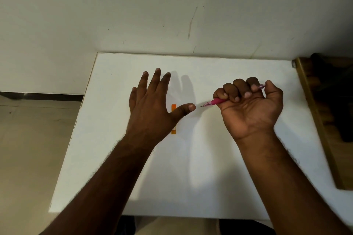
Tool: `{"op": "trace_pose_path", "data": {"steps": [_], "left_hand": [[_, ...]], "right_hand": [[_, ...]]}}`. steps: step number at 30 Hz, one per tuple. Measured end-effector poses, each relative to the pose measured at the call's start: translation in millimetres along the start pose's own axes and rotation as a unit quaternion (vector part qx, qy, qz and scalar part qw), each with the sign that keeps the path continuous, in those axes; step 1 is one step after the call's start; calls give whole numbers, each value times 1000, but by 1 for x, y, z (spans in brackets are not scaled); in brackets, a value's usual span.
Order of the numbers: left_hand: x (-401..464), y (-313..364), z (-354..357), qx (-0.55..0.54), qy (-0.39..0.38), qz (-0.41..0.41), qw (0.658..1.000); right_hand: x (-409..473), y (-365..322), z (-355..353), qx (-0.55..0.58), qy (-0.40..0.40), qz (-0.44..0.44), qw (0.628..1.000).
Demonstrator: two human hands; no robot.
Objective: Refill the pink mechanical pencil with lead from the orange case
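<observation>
Breakage is risked: the slim pink plastic mechanical pencil (217, 101) is fisted in the right hand (248, 107), its tip exposed, while the small flat orange lead case (173, 107) lies on the white table (210, 168) under the open, spread left hand (152, 107).

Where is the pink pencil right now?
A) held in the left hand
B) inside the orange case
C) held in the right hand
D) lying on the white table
C: the right hand is closed in a fist around the pink pencil, its tip poking out toward the open left hand.
</observation>
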State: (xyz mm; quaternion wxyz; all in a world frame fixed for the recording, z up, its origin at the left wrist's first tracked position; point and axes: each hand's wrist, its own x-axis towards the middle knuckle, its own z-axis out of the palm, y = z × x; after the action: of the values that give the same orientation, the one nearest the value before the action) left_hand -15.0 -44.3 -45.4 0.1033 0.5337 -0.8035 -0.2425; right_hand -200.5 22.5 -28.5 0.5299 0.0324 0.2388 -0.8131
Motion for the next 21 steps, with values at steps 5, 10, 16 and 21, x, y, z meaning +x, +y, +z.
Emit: {"op": "trace_pose_path", "data": {"steps": [5, 10, 16, 21], "left_hand": [[1, 1, -2, -3, -8, -4, 1000], [1, 1, -3, 5, -12, -7, 1000], [0, 1, -2, 8, -13, -6, 1000], [0, 1, -2, 13, -16, -6, 1000]], "right_hand": [[-1, 1, 0, 5, -13, 12, 1000], [0, 1, -1, -3, -6, 10, 1000], [-1, 3, 0, -2, 4, 8, 1000], [-1, 2, 1, -1, -7, 21, 1000]]}}
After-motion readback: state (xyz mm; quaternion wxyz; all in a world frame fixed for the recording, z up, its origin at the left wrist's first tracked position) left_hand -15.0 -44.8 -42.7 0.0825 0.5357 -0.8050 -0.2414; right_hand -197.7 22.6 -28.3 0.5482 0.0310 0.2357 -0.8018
